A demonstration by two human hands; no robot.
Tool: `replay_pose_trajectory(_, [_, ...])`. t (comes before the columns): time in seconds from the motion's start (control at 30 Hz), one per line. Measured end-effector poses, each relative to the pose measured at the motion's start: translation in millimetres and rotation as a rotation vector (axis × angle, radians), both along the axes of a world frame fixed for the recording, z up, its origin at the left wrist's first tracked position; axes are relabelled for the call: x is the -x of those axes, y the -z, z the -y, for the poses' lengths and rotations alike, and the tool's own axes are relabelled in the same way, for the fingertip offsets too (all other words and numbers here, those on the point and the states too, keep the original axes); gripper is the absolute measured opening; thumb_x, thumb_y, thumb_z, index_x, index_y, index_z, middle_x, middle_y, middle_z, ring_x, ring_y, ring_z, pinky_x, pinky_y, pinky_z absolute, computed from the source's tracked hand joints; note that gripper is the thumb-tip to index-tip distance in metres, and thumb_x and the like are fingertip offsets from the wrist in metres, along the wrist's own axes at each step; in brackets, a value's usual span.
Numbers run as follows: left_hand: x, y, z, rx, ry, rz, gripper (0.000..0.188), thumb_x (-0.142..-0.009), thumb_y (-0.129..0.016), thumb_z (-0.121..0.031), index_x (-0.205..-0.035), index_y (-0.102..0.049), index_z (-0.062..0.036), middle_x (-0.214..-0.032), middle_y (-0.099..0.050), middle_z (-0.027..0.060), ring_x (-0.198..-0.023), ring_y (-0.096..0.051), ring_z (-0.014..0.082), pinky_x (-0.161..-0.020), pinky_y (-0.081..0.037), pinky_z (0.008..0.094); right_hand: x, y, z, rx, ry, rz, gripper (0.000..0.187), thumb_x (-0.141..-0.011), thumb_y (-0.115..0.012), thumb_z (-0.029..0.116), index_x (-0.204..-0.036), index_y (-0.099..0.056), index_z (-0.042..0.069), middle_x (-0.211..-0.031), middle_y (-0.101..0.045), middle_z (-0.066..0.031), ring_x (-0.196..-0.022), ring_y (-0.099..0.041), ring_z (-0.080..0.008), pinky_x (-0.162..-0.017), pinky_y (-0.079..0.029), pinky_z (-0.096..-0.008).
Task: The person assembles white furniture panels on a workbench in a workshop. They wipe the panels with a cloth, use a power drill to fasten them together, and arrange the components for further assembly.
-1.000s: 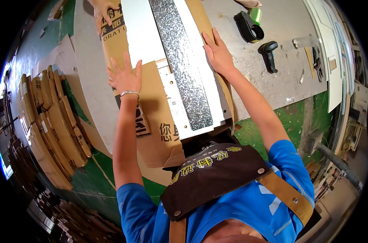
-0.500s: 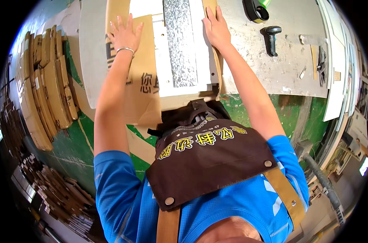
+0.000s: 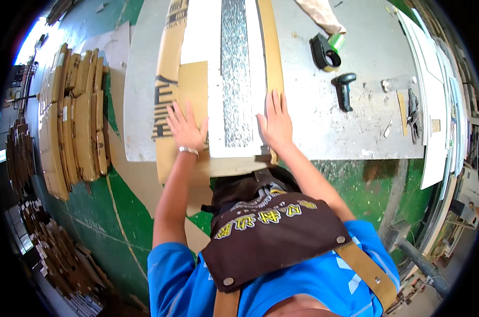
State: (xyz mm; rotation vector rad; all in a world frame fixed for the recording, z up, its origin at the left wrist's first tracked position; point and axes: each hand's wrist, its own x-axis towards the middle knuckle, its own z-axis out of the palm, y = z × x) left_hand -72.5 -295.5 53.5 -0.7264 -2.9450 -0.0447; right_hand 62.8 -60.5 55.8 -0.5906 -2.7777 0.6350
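Note:
A long cardboard carton lies open on the table, its near end at the table's front edge. Inside it are white panels with a black-and-white speckled strip running lengthwise down the middle. My left hand rests with spread fingers on the brown cardboard flap at the carton's left side. Along the right side, my right hand lies flat, fingers stretched, over the carton's edge beside the white panel. Neither hand holds anything.
On the grey table to the right are a black tape dispenser with green tape, a black handheld scanner, a clear bottle and a pale cloth. Flat cardboard packages stand at left; white boards at far right.
Both my hands have drawn back along the carton toward me, still flat on its sides. The view has shifted, so more of the table's far part shows, including the cloth.

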Motion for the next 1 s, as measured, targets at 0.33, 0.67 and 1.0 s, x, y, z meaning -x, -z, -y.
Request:
replay_pose_trajectory(0.33, [-3.5, -2.1, -5.5, -0.068, 0.021, -0.014, 0.075, -0.088, -0.049, -0.054, -0.144, -0.032, -0.0073, -0.148, -0.021, 0.0288, -0.138, -0.015, 0.0468, -0.112, -0.015, 0.0552, 7.2, 9.1, 14.3, -0.097, 0.103, -0.077, 0.067, -0.088, -0.056, 0.032, -0.137, -0.034, -0.007, -0.144, -0.034, -0.0246, -0.134, -0.028, -0.0439, -0.102, -0.035, -0.047])
replay_pose_trajectory(0.67, [-3.4, -4.5, -4.5, -0.08, 0.047, -0.005, 0.075, -0.089, -0.046, -0.056, -0.145, -0.029, -0.0083, -0.147, -0.021, 0.0302, -0.137, -0.015, 0.0486, -0.11, -0.016, 0.0574, -5.3, 11.2, 1.1, 0.056, 0.102, -0.064, 0.071, -0.086, -0.057, 0.031, -0.142, -0.028, -0.003, -0.147, -0.03, -0.0242, -0.137, -0.025, -0.0419, -0.111, -0.026, -0.0424])
replay_pose_trajectory(1.0, [-4.3, 0.3, -3.7, -0.031, 0.064, -0.018, 0.073, -0.091, -0.043, -0.057, -0.144, -0.033, -0.0071, -0.148, -0.02, 0.0308, -0.137, -0.015, 0.0491, -0.11, -0.017, 0.0573, -116.5, 33.2, -65.4, 0.38, 0.47, -0.101, 0.06, -0.086, -0.057, 0.02, -0.141, -0.037, 0.006, -0.138, -0.044, -0.022, -0.124, -0.045, -0.0358, -0.104, -0.035, -0.0393])
